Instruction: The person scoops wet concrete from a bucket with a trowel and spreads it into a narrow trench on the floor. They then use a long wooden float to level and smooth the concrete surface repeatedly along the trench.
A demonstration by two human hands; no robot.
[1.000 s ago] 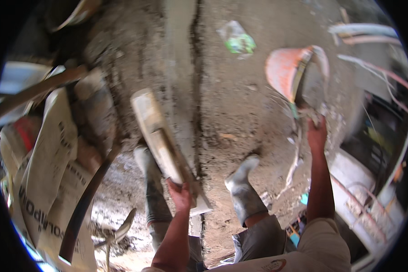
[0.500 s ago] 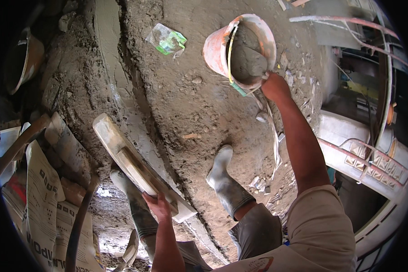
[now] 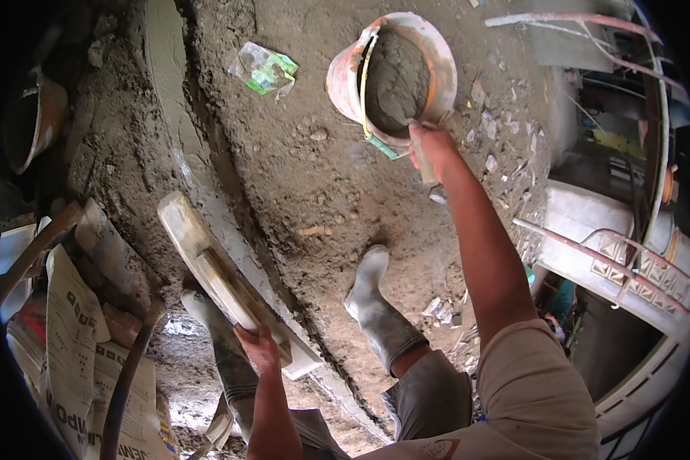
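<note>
My left hand [image 3: 259, 349], low at centre-left, grips a long wooden float [image 3: 195, 241] caked with pale cement, lying at a slant over the narrow cement strip [image 3: 172, 115] in the dirt. My right hand [image 3: 433, 146] is closed on a trowel [image 3: 426, 170] at the front rim of an orange-and-white stained bucket [image 3: 441, 73] of wet grey mortar. The trowel's wooden handle sticks out below my fingers; its blade is mostly sunk in the mortar. The bucket's handle, with a green grip, rests against its side. My booted feet stand either side of the strip.
A crumpled clear-and-green plastic packet [image 3: 261, 67] lies left of the bucket. Paper sacks [image 3: 69, 345], boards and a curved dark bar [image 3: 126, 383] pile up at left, with another bucket [image 3: 42, 123] behind. Metal railings [image 3: 606, 253] and a white ledge [image 3: 583, 211] stand at right.
My right hand moved up and left to the bucket, now gripping the trowel with its handle showing. The bucket appears higher as the view shifted. The float in my left hand tilts further left.
</note>
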